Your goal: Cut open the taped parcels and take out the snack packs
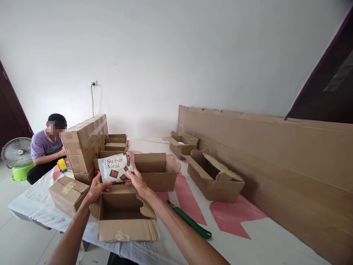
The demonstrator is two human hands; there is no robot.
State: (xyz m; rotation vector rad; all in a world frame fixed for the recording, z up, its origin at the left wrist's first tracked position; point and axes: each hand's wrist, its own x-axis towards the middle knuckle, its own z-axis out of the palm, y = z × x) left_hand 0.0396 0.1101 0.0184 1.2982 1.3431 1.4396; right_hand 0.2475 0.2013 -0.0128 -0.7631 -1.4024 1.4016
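Between both hands I hold a white food packet (116, 167) printed "Su-per Meal" with brown squares on it. My left hand (96, 188) grips its lower left corner, and my right hand (137, 180) grips its right side. Below the packet stands an open cardboard box (128, 230), its front flap folded out toward me; what shows of its inside holds nothing. Another open box (158, 180) is just behind my right hand. A green-handled knife or cutter (190, 222) lies on the table to the right of my right forearm.
Taped boxes (82, 143) are stacked at the left, with a closed box (68, 193) in front. More open boxes (215, 178) stand right, before a long cardboard panel (261, 165). A person (46, 147) sits beyond the stack near a fan (18, 151) and yellow tape (62, 164).
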